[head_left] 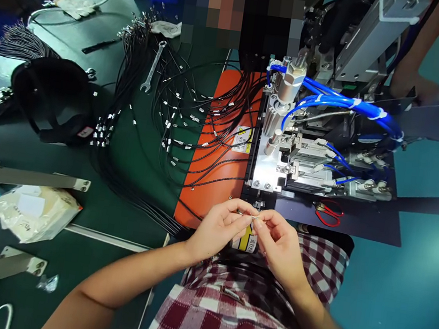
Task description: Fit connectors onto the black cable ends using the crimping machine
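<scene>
My left hand (221, 228) and my right hand (279, 245) meet in front of my checked apron, fingertips pinched together. Between them shows a thin pale strand that looks like a wire end (253, 217); most of it is hidden by the fingers. Just beyond the hands stands a metal machine (268, 163) with pneumatic cylinders and blue air hoses (345, 101). Black cables (220, 156) with white tags run from its left side across an orange plate (209, 195). A yellow and white label (248, 242) is partly visible below my fingers.
On the green table lie a wrench (153, 67), a bundle of black cables (131, 66), a black round holder (54, 99) and a plastic-wrapped package (37, 210). Red-handled snips (329, 214) rest right of the machine. Another person's hand (418, 88) is at the upper right.
</scene>
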`<state>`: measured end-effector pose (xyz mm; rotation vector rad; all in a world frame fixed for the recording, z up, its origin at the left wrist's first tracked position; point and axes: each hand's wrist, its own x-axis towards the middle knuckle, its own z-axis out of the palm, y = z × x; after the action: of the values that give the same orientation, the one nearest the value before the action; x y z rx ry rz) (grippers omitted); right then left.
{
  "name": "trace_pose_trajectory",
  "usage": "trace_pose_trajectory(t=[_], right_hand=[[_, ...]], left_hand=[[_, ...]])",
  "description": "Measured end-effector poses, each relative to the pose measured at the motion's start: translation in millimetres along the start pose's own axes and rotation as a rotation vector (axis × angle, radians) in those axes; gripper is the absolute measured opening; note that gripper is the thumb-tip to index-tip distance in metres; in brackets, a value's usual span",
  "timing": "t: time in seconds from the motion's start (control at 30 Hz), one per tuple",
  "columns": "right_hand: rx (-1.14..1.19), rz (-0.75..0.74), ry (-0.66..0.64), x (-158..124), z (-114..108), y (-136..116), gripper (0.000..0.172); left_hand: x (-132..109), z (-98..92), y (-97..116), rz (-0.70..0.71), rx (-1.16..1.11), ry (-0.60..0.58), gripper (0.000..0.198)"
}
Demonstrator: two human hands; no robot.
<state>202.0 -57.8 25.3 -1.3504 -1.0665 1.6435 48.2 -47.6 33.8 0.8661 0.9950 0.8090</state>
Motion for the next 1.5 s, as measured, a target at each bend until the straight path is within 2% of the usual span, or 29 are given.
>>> trace_pose_trajectory(t=[0.1,0.17,0.3,0.37,0.5,0.63,0.87,1.5], right_hand=[[-0.052,-0.046,0.003,1,-2,0,0.021],[-0.102,-0.086,0.031,0,0,2,0.019],[-0.286,-0.236,0.186,-3,8,7,0.015],[-0.341,-0.273,0.204,-3,7,7,0.012],[-0.197,-0.158,0.095,1,-7,1,0.013],[0.006,-0.044,0.092,7,-19,-4,0.018],[0.187,0.021,-0.001,13,-16,1,0.020],[0.251,0.039,-0.036,11,-15,7,0.017]], left_hand=[[2,-1.1,1,-0.029,-0.099,-0.015,0.024],[4,1.0,-1,-0.034,-0.127,0.029,0.022],[7,7.0,-4,-0.048,-0.150,0.136,0.023],[9,7.8,-2,-0.067,-0.183,0.160,0.024],[10,5.3,3,-0.101,-0.233,0.132,0.022],[8,3.7,5,-0.099,-0.218,0.113,0.019],[5,4.9,4,-0.089,-0.190,0.089,0.015],[4,4.8,0,-0.057,-0.188,0.040,0.016]])
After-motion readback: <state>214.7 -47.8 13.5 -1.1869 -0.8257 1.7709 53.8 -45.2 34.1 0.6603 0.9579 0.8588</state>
